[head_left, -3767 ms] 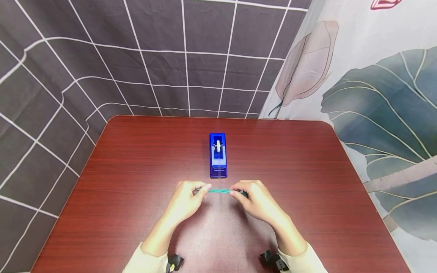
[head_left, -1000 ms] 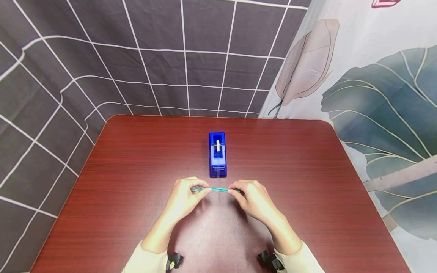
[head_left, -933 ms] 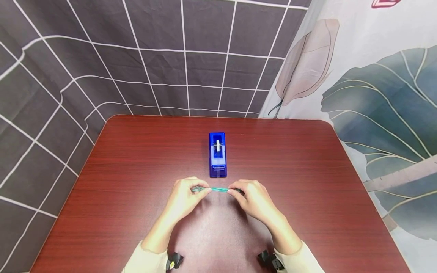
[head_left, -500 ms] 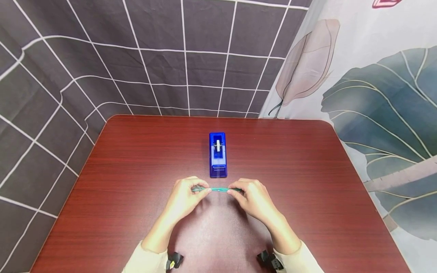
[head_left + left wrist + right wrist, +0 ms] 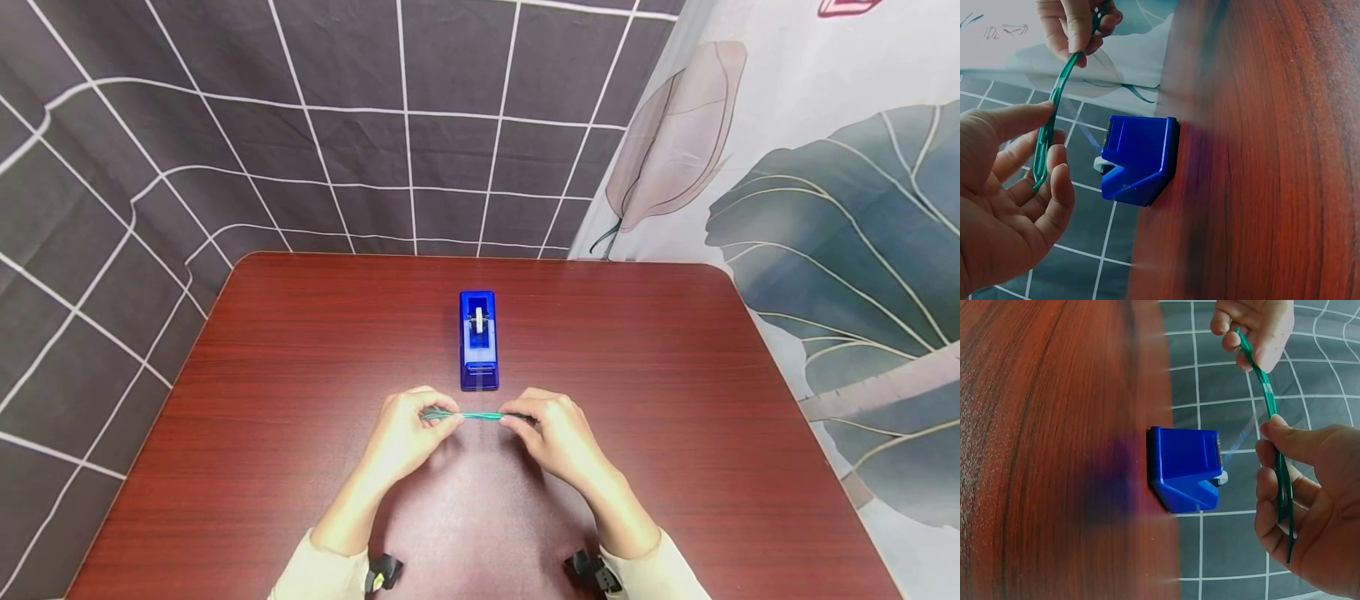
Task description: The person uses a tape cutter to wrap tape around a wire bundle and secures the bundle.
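Note:
A thin bundle of green strands point(image 5: 481, 416) stretches between both hands above the table, just in front of a blue tape dispenser point(image 5: 478, 340). My left hand point(image 5: 408, 432) pinches its left part between thumb and fingers. At the other side my right hand point(image 5: 557, 435) pinches it the same way; loose green ends lie along the palm in the right wrist view. What looks like a clear tape strip point(image 5: 1242, 436) runs from the dispenser's toothed edge towards the bundle's middle. A shiny band shows on the bundle point(image 5: 1267, 391) there. The strands' exact kind cannot be told.
The dispenser stands on a reddish-brown wooden table point(image 5: 637, 350) with a small pale roll point(image 5: 479, 320) in it. Behind hangs a dark grey gridded curtain point(image 5: 360, 142), and a leaf-patterned one point(image 5: 840, 233) on the right. Black devices sit at both wrists.
The bundle and both hands have moved very slightly towards the dispenser. The strands between the fingers look turned a little. Both hands keep their pinch, and the dispenser stays in place.

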### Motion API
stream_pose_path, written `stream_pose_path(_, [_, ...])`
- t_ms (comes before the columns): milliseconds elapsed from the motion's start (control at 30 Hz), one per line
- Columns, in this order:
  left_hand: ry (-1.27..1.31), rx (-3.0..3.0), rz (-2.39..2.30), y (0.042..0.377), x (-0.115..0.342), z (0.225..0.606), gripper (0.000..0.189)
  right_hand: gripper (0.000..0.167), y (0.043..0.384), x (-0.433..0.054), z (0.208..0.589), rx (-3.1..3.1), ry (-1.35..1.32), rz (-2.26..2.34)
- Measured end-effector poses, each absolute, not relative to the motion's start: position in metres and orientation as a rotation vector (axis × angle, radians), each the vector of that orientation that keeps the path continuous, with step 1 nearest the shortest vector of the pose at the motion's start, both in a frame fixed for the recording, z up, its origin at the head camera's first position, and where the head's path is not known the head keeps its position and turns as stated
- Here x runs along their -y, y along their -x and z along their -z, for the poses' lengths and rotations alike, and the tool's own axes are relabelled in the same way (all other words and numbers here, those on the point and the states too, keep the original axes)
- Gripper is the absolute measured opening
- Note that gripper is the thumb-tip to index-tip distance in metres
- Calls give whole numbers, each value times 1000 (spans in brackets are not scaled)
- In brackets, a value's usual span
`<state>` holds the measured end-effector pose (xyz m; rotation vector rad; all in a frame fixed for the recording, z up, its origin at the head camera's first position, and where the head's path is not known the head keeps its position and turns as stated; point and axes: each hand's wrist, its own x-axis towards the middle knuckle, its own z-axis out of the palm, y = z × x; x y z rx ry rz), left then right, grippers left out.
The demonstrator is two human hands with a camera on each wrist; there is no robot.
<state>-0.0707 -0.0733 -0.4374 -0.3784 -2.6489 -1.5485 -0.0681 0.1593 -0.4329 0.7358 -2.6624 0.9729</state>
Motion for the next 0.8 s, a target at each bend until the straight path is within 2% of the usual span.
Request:
stream_pose_path(100, [356,2663,1534,71,72,438,6,8,69,-160,433,2648,-751,-972])
stream_pose_path(267, [301,2748,1559,72,71,437,18,8,69,-161,434,2626,-770,-962])
stream_pose_path(800, [336,2830,1497,74,70,435,15,4,69,-160,433,2672,-750,-982])
